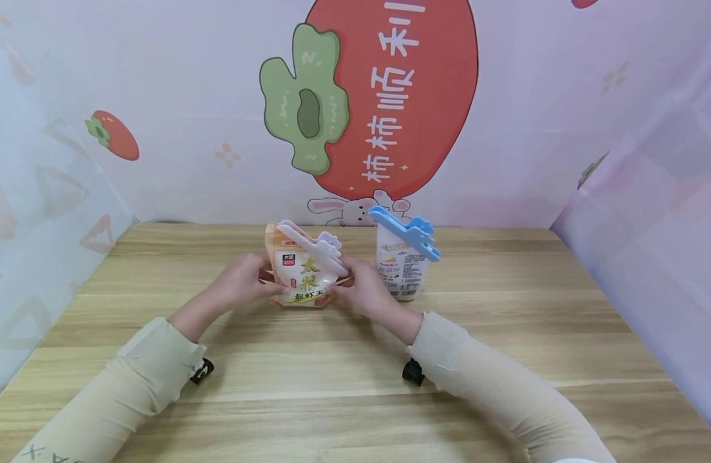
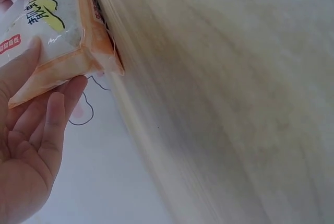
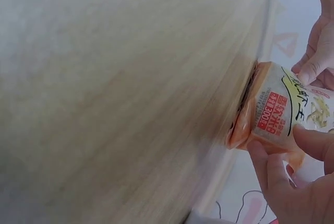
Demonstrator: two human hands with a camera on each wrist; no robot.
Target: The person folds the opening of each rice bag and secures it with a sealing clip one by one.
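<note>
Upright at the back middle of the table stands a small orange-and-white bag of rice (image 1: pixel 302 273), with a pale lilac bag clip (image 1: pixel 314 247) slanting across its top. My left hand (image 1: pixel 246 281) grips the bag's left side, thumb on the front face and fingers behind. On the opposite side my right hand (image 1: pixel 363 289) holds it the same way. Both wrist views show the bag's bottom end (image 3: pixel 261 112) close against the table, between the two hands. Just right of my right hand is a white printed bag (image 1: pixel 403 267) with a blue bag clip (image 1: pixel 406 233) along its top.
The wood-grain table (image 1: pixel 309 386) ends at a patterned backdrop (image 1: pixel 204 128) right behind the bags. Side curtains line its left and right edges. Black straps (image 1: pixel 413 372) hang under both cream sleeves.
</note>
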